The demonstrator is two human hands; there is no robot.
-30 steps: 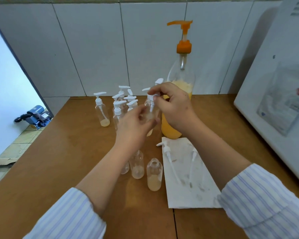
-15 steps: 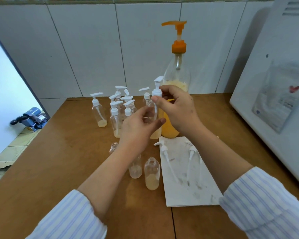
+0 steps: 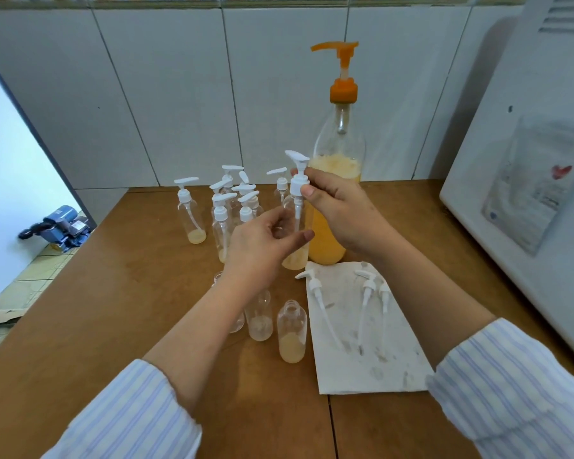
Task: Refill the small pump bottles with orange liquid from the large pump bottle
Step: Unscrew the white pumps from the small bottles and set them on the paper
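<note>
You're pulling a pump (image 3: 299, 183) off a bottle (image 3: 294, 250).
Right hand (image 3: 340, 210) pinching the collar, left hand (image 3: 262, 246) gripping the light, slick body; hold low.

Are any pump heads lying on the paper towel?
Yes, three white pump heads lie on the paper towel, tubes pointing toward the person.

A tall clear plastic bottle with an orange pump (image 3: 339, 180), half full of orange liquid, stands upright at the wall behind a cluster of small clear white-pumped bottles (image 3: 232, 210), three uncapped small bottles (image 3: 291, 331) nearer.
</note>
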